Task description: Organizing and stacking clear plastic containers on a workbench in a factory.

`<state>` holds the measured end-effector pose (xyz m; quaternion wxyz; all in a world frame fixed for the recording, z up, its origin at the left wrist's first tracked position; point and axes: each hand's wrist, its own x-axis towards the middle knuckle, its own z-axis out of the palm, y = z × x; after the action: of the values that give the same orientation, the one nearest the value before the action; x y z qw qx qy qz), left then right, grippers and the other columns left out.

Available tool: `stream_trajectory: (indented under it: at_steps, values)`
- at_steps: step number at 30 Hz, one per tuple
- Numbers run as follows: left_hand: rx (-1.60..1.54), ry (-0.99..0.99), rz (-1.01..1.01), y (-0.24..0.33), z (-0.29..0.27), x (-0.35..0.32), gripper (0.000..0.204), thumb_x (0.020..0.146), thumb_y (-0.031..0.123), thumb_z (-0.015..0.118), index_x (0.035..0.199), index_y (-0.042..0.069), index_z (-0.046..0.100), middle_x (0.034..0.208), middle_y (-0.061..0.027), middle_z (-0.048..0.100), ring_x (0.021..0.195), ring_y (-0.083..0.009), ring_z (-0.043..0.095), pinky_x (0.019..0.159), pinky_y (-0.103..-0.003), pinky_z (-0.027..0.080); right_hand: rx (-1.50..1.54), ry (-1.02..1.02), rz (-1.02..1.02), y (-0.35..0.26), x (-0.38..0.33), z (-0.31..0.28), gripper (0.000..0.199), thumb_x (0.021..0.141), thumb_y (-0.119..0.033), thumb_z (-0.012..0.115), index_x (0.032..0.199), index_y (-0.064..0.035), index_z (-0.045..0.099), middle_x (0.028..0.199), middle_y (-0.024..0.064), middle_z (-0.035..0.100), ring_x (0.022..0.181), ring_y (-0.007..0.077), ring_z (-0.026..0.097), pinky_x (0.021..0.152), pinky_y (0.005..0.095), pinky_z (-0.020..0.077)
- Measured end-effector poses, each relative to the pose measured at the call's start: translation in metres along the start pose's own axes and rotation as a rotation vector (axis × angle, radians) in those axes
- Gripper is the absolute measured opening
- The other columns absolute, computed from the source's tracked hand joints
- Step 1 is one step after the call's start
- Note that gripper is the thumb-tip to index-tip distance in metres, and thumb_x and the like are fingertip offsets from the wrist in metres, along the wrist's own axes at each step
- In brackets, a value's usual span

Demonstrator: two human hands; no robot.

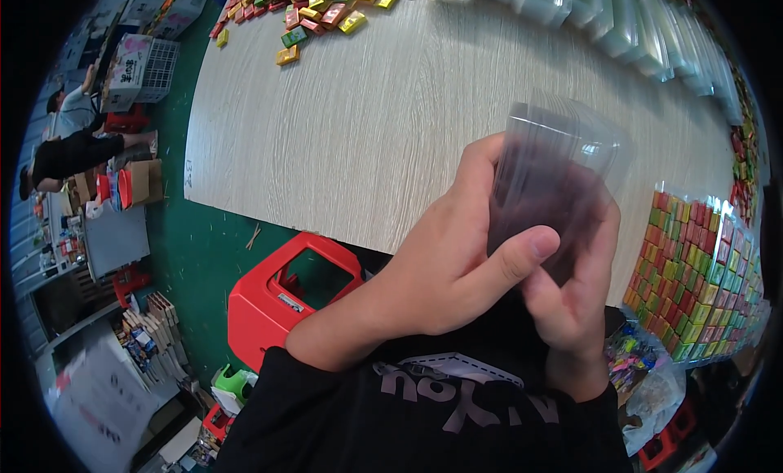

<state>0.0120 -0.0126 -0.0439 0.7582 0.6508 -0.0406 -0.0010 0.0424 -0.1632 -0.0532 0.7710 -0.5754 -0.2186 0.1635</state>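
Head cam view from my packing spot, so here's roughly where things stand. Biggest thing is the desk [359, 122], pale wood grain, and most of its middle is bare. Along the far right edge runs a long row of clear plastic boxes [644, 33], stacked on their sides, and as far as I can tell they're empty, so I'd guess plenty of filling is left. On my right sits a filled block of small coloured packets [701, 269], red, green and yellow in tight rows under clear film, which looks to me like a finished one. Up at the far end there's a loose heap of coloured packets [318, 8] not sorted into anything yet. Down by the floor on my left is a red plastic stool [285, 298], and further left a person bends over by some cartons [143, 183]. Now the small stuff: both my hands are up close in front of my chest, clamped on one clear plastic box [563, 171]. Left hand [444, 269] wraps its side with the thumb pressed across the front, right hand [575, 298] cups it from below. It's held above the desk edge, not resting on anything. Can't tell if it's got anything inside, it's blurry and just shows dark behind.
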Motion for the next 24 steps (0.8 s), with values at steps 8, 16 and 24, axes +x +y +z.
stream_trajectory:
  at_steps: [8, 16, 24]
  values:
    - [0.026, -0.026, -0.003, 0.0002, -0.0024, 0.0014, 0.065, 0.094, 0.034, 0.052, 0.132, -0.008, 0.021, 0.117, -0.021, 0.054, 0.109, -0.0286, 0.057, 0.093, -0.036, 0.043, -0.112, -0.035, -0.002, 0.0002, -0.0008, -0.0035, 0.073, 0.078, -0.006, 0.063, 0.138, 0.0038, 0.022, 0.13, 0.0187, 0.043, 0.118, 0.0251, 0.047, 0.098, 0.0361, 0.0389]
    - [-0.095, -0.017, -0.015, 0.0029, -0.0031, -0.0005, 0.061, 0.094, 0.029, 0.05, 0.133, -0.007, 0.02, 0.118, -0.0208, 0.053, 0.109, -0.0276, 0.057, 0.094, -0.035, 0.043, 0.001, 0.018, 0.054, -0.0037, -0.0032, 0.0017, 0.072, 0.079, -0.011, 0.058, 0.139, 0.0034, 0.02, 0.133, 0.0185, 0.04, 0.12, 0.0257, 0.046, 0.101, 0.037, 0.0365]
    - [0.014, -0.058, -0.015, 0.0049, -0.0053, -0.0004, 0.06, 0.094, 0.025, 0.049, 0.133, -0.008, 0.019, 0.119, -0.0216, 0.053, 0.109, -0.0287, 0.057, 0.095, -0.036, 0.043, -0.179, -0.072, -0.041, 0.0025, -0.0007, -0.001, 0.073, 0.076, -0.002, 0.06, 0.138, 0.003, 0.02, 0.129, 0.0187, 0.042, 0.117, 0.0248, 0.048, 0.098, 0.0372, 0.0405]
